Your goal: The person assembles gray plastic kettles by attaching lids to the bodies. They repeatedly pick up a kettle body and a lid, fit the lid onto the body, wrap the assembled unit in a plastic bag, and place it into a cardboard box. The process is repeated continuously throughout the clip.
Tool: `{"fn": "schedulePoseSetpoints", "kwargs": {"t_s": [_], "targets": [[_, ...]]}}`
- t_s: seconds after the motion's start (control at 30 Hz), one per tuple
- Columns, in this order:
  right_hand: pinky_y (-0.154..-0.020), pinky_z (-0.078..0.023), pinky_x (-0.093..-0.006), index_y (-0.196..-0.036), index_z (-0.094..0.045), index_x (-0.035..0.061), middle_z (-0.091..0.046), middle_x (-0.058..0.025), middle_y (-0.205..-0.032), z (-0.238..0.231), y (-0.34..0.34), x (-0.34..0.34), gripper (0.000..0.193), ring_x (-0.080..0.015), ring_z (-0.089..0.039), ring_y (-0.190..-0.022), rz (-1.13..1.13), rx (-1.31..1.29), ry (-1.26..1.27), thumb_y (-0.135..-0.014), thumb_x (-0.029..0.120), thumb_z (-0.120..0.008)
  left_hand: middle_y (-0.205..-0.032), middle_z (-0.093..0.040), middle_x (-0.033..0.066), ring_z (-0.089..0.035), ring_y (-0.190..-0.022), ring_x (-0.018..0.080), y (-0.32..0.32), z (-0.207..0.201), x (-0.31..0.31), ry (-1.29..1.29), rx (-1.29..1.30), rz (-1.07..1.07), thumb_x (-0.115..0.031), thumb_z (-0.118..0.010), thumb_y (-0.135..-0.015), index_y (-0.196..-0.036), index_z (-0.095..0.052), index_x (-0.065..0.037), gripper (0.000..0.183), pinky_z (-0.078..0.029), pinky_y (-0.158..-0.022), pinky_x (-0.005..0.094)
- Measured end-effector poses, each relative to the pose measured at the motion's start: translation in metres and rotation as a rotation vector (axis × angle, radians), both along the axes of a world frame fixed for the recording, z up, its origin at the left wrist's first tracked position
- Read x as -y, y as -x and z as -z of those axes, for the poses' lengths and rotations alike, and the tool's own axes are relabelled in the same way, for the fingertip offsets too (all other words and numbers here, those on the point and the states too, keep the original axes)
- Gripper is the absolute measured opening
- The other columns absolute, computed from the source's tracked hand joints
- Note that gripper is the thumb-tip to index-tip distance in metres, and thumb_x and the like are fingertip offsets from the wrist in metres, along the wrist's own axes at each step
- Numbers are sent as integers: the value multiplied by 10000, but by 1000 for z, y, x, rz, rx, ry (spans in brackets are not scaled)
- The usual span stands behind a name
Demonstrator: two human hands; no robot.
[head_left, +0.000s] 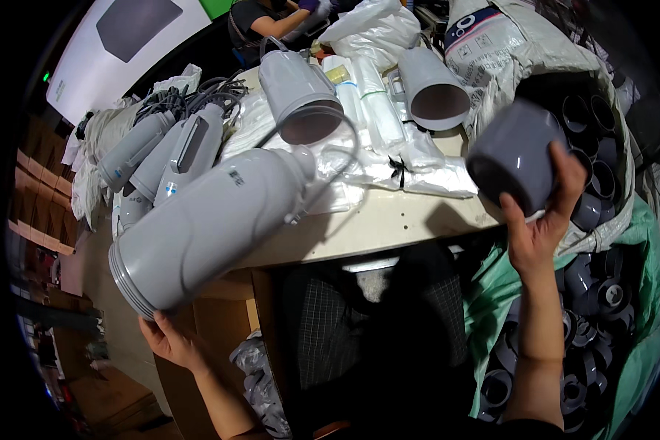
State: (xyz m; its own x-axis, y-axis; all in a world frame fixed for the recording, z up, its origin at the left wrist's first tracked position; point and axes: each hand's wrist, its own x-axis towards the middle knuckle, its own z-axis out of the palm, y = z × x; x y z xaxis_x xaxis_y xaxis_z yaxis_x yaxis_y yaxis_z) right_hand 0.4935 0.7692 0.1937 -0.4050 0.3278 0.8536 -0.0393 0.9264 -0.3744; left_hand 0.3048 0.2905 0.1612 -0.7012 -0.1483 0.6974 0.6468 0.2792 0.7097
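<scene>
A long grey flask body (213, 220) lies tilted across the left of the view, its ribbed, threaded end low and its narrow neck up to the right. My left hand (170, 339) grips it by the threaded end, thumb and fingers closed at the rim. Near the neck, a thin grey strap or cord curves in a loop. My right hand (546, 213) is raised at the right, with its fingers closed around a dark grey cup-shaped part (517, 158). The cup-shaped part is apart from the flask body and slightly blurred.
Two grey housings (290, 77) (433, 88) stand on the white table (389, 220) beside clear plastic bags (374, 110). More grey flasks (191, 150) lie at left. Sacks (616, 220) of dark round parts stand at right. A carton (205, 308) sits below. Another person (271, 22) works beyond.
</scene>
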Motion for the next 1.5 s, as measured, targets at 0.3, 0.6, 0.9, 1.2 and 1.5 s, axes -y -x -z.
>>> {"fn": "schedulePoseSetpoints", "kwargs": {"t_s": [0.3,0.6,0.9,1.2,1.5], "targets": [[-1101,-420,-461,-1473,-479,87,-568,-191,-1365,144,34,71,708,-367,-530,-1307,-455,656,626,-918,482,-671,-1252,-611,150,-580,-1165,234,-5,37,26,-487,358,262,-281,-534,-1068,-1290,-536,52,400,-423,-1037,396],[-1063,-463,-376,-1516,-409,35,-522,-118,-1463,88,52,79,617,-274,-539,-1302,-813,-7,1709,-1083,474,-373,-1287,-631,160,-593,-1214,257,-17,53,-10,-484,669,535,-297,-572,-1039,-1307,-543,53,442,-436,-1059,423],[-1063,-380,-358,-1454,-435,33,-547,-123,-1295,115,-37,117,499,-203,-502,-1169,-354,-71,1159,-1063,342,-466,-1354,-599,171,-557,-1245,279,-29,6,-74,-365,580,88,-373,-509,-1017,-1372,-564,8,524,-432,-1073,472],[-860,-495,-436,-1207,-599,50,-614,-174,-1136,167,-219,98,411,-379,-606,-1046,457,499,636,-809,41,-697,-1172,-647,117,-567,-1115,184,21,24,-154,21,131,1401,-489,-362,-1066,-833,-400,-142,419,-446,-976,413],[-825,-503,-427,-962,-708,21,-648,-130,-904,186,-288,22,433,-346,-617,-914,884,780,391,-674,278,-905,-1251,-619,224,-600,-1173,316,-16,19,-238,-127,519,1063,-440,-727,-799,-1310,-474,-1,720,-481,-1005,429]]}}
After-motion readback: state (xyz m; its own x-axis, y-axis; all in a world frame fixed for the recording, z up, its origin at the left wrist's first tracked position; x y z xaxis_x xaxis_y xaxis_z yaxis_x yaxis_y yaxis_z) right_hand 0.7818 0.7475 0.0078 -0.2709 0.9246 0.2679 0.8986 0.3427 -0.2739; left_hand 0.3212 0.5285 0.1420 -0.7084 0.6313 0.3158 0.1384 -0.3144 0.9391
